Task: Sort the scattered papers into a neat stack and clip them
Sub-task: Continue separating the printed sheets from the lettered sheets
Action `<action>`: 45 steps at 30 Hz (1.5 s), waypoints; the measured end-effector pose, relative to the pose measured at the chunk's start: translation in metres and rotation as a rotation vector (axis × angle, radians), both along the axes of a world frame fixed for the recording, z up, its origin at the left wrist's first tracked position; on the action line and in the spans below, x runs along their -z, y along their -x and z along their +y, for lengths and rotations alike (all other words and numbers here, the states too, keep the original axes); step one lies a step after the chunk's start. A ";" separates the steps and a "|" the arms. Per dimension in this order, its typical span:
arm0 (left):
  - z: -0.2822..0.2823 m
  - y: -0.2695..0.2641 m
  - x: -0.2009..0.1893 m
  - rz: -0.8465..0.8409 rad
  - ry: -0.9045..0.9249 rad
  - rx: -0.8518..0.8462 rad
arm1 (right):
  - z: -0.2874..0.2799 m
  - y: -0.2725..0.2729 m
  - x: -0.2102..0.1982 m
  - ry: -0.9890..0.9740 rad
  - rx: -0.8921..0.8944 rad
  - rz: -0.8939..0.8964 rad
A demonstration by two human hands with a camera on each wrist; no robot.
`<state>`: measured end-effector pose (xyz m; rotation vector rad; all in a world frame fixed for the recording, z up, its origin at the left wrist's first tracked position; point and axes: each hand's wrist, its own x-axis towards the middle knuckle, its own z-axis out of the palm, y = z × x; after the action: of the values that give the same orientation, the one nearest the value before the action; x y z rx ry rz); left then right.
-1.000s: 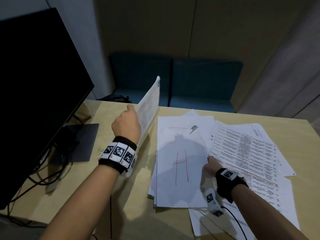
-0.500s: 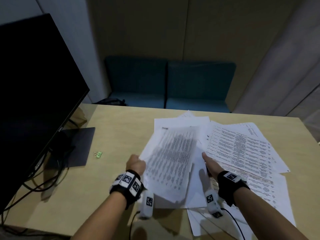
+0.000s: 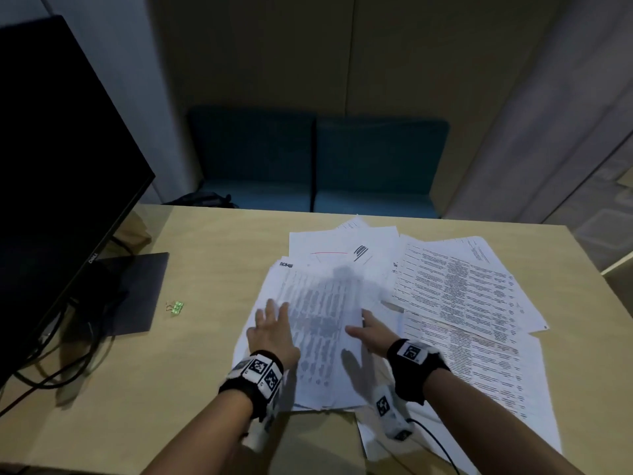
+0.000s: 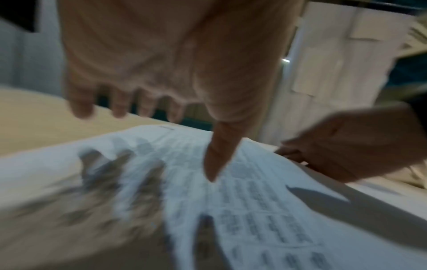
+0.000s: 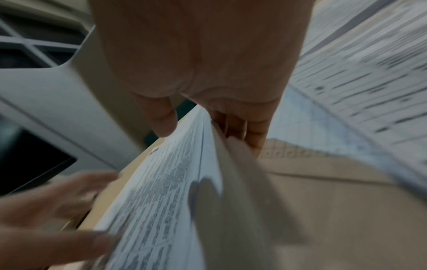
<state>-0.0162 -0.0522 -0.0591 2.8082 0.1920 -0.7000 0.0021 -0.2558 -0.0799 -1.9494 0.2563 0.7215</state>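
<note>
Two hands work our half-made stack near the table's front edge: our left hand hovers flat and spread, our right hand pinches its right edge. Lifting that edge could fan the sheets, and loose papers toward the right edge remain, with the clip left by the monitor.

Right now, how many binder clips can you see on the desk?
1: a small green binder clip on the bare wooden desk, beside the monitor's dark base. Others may be hidden under the papers.
</note>
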 end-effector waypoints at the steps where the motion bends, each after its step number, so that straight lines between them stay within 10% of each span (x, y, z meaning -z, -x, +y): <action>1: -0.003 -0.001 0.003 0.051 -0.006 0.103 | 0.006 0.002 -0.004 -0.020 -0.035 0.001; 6: -0.013 -0.008 0.010 0.222 -0.002 0.216 | 0.019 0.001 -0.014 0.036 -0.204 0.014; 13: -0.006 -0.021 0.019 0.282 -0.018 0.187 | -0.035 -0.024 -0.010 0.793 -0.200 -0.401; 17: -0.005 -0.022 0.026 0.298 -0.023 0.171 | -0.073 -0.039 -0.006 1.029 -0.213 -0.298; 45: -0.007 -0.014 0.024 0.244 0.020 0.131 | -0.059 -0.076 -0.001 1.037 -0.284 -0.206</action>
<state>-0.0027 -0.0590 -0.0829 2.7287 0.0428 -1.0691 0.0785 -0.3149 -0.0785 -3.0741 0.2499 0.6003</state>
